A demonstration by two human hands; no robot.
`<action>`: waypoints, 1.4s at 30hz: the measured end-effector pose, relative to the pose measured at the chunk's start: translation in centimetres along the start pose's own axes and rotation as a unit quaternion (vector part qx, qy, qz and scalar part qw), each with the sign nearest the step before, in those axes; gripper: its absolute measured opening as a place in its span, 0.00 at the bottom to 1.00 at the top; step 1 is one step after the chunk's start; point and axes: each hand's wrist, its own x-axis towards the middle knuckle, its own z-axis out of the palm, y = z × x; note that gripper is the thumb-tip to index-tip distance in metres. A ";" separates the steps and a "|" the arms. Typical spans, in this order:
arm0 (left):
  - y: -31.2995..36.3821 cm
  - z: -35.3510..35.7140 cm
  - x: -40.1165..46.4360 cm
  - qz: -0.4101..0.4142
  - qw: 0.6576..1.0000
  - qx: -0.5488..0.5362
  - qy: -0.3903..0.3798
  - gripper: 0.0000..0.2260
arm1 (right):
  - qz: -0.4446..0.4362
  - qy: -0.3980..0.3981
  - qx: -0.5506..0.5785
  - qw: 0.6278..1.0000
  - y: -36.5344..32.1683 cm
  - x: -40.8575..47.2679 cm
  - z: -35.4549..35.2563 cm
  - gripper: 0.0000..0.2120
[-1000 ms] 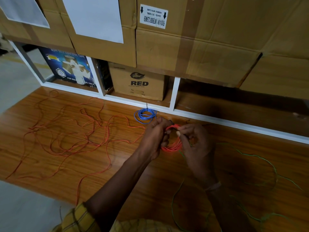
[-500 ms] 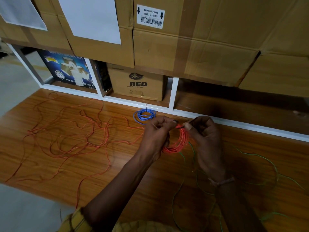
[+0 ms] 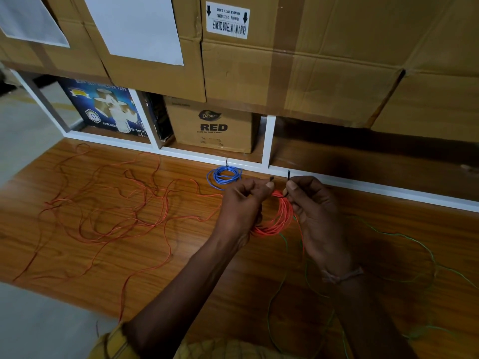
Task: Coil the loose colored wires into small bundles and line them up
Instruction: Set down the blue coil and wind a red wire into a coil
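Observation:
A coil of orange wire point(image 3: 278, 218) hangs between my two hands over the wooden surface point(image 3: 181, 268). A thin black tie point(image 3: 287, 182) wraps the top of the coil. My left hand point(image 3: 242, 203) pinches one end of the tie and my right hand point(image 3: 313, 203) pinches the other end, which sticks up. A finished blue wire bundle point(image 3: 224, 175) with its own black tie lies just beyond my left hand by the white shelf frame. Loose orange wire point(image 3: 108, 203) sprawls to the left. Loose green wire point(image 3: 404, 255) lies to the right.
A white shelf frame point(image 3: 267, 141) runs along the back, holding a "RED" carton point(image 3: 215, 125) and a blue tape box point(image 3: 106, 107). Large cardboard boxes point(image 3: 298, 60) overhang above. The wooden surface ends at a grey floor point(image 3: 39, 320) on the left.
My hands have drawn apart at the top of the orange coil, each now pulling one end of the black tie. The coil hangs lower between them.

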 end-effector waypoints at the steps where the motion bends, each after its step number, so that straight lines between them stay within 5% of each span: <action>1: 0.0 0.0 0.0 0.002 1.000 0.000 0.002 0.10 | -0.005 -0.002 -0.003 1.000 0.0 0.0 0.1 0.03; 25: -0.3 0.6 -0.4 0.084 0.993 0.041 0.070 0.06 | -0.040 0.015 -0.162 0.986 0.5 0.4 0.7 0.05; 42: -0.1 1.2 -0.8 0.115 0.990 0.031 0.074 0.04 | -0.030 0.041 -0.152 0.987 0.4 0.6 0.4 0.05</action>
